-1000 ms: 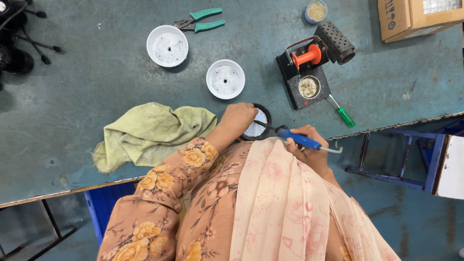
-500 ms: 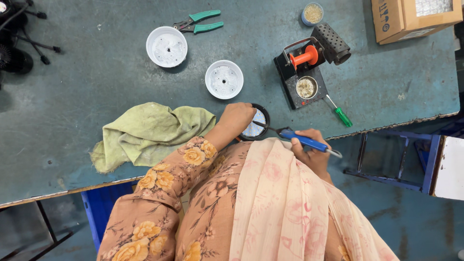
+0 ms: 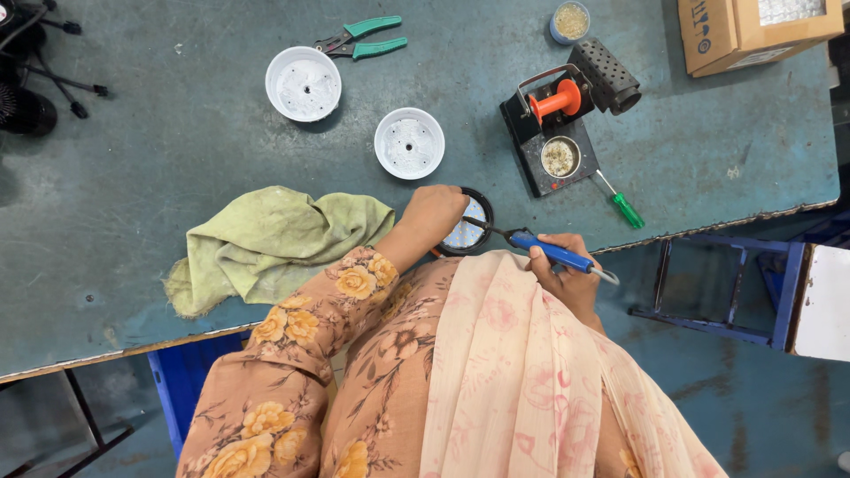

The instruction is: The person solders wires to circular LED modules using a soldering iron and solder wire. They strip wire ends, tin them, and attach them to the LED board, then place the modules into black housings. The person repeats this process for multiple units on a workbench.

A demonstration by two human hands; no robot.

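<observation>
1. A worn, scuffed blue-green worktable (image 3: pixel 159 168) fills most of the view; beyond its near edge lies a stained teal floor (image 3: pixel 735 389).
2. At the right, below the table's edge, stands a blue metal frame (image 3: pixel 722 288), with a white panel (image 3: pixel 823 301) beside it.
3. On the table top lie two round white plastic housings (image 3: pixel 304 84) (image 3: pixel 409 142), a pair of green-handled pliers (image 3: pixel 363 38) at the far side, a black soldering stand with an orange spool and perforated black holder (image 3: pixel 567 124), a green-handled screwdriver (image 3: pixel 620 202) just beside the stand, a small round tin of granules (image 3: pixel 571 19), and a brown cardboard box (image 3: pixel 753 31) at the far right corner.
4. A crumpled pale green cloth (image 3: pixel 266 243) lies near the front edge, just left of the person's sleeve.
5. The table's middle left is bare, as is the stretch right of the stand; black tripod legs (image 3: pixel 44 62) sit at the far left corner.
6. The left hand (image 3: pixel 434 212) is curled over a round black-rimmed disc with a pale dotted face (image 3: pixel 469 232) at the table's front edge, gripping its left side.
7. The right hand (image 3: pixel 567 270) is closed around a blue-handled soldering iron (image 3: pixel 549 252), whose thin dark tip reaches onto the disc.
</observation>
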